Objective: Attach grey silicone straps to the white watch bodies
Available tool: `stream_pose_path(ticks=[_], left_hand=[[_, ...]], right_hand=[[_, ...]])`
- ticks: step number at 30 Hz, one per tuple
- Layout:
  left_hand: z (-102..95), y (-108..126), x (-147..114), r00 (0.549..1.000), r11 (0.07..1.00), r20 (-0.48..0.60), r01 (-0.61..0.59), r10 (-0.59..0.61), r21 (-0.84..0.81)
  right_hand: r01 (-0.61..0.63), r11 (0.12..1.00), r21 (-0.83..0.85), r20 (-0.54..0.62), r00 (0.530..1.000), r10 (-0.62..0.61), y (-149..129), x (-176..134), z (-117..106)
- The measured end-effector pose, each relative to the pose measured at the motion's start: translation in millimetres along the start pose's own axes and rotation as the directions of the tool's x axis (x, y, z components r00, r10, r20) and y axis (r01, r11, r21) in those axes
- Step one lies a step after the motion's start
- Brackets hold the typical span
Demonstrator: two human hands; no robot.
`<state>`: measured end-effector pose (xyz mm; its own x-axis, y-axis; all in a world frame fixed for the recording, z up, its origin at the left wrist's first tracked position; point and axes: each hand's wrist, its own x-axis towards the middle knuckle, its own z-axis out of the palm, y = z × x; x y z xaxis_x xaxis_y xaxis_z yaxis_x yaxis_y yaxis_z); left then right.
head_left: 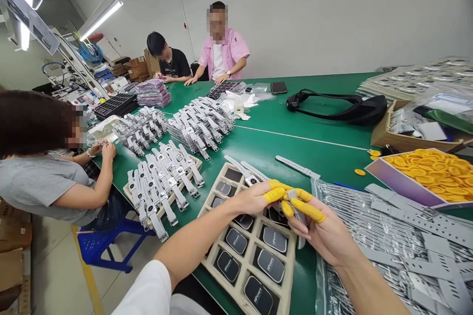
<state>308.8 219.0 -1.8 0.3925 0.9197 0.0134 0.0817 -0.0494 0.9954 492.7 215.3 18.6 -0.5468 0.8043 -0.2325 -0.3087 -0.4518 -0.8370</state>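
As both hands seem needed for steadying, one grey strap [300, 216], pinched between curled left hand [258, 198] and right hand [325, 232], over tray [254, 248] edge; spares [436, 245] alongside, presumably for reach.

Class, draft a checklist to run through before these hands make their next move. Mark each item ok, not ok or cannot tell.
1. Right hand gripping the gray piece: ok.
2. Left hand gripping it too: cannot tell; the contact is hidden.
3. Yellow finger covers on both hands: ok.
4. Tray within reach: ok, it appears close to both hands.
5. Spare covers all inside the box: not ok, a few lie outside.
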Motion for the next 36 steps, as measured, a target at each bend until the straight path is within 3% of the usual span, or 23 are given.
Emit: stream_pose_path(ticks=[4, 18, 23, 27, 30, 36], left_hand=[[2.6, -2, 1, 0.998, 1.0, -0.06, -0.022, 0.022, 0.0], [6.3, -4, 5, 0.969, 0.954, -0.176, -0.123, 0.175, 0.272], [3.8, -2, 3, 0.932, 0.989, -0.352, -0.043, 0.09, 0.141], [5.9, 3, 1, 0.971, 0.999, -0.235, 0.042, -0.04, 0.005], [9.5, 5, 1, 0.987, 0.996, -0.153, 0.039, -0.051, -0.08], [2.6, 0, 4, 0.973, 0.995, -0.23, 0.001, -0.023, -0.096]], right_hand=[[0.027, 1.0, 0.011, -0.022, 0.999, -0.027, 1, 2, 2], [0.081, 0.997, 0.018, -0.114, 0.99, -0.078, 6, 7, 4], [0.09, 0.993, 0.079, -0.174, 0.982, -0.075, 0, 7, -2], [0.05, 0.995, 0.083, -0.081, 0.996, -0.043, -2, 1, -4], [0.036, 0.999, 0.024, -0.014, 0.999, -0.036, -1, -2, -1], [0.179, 0.984, 0.01, -0.04, 0.983, -0.179, 1, 5, 1]])
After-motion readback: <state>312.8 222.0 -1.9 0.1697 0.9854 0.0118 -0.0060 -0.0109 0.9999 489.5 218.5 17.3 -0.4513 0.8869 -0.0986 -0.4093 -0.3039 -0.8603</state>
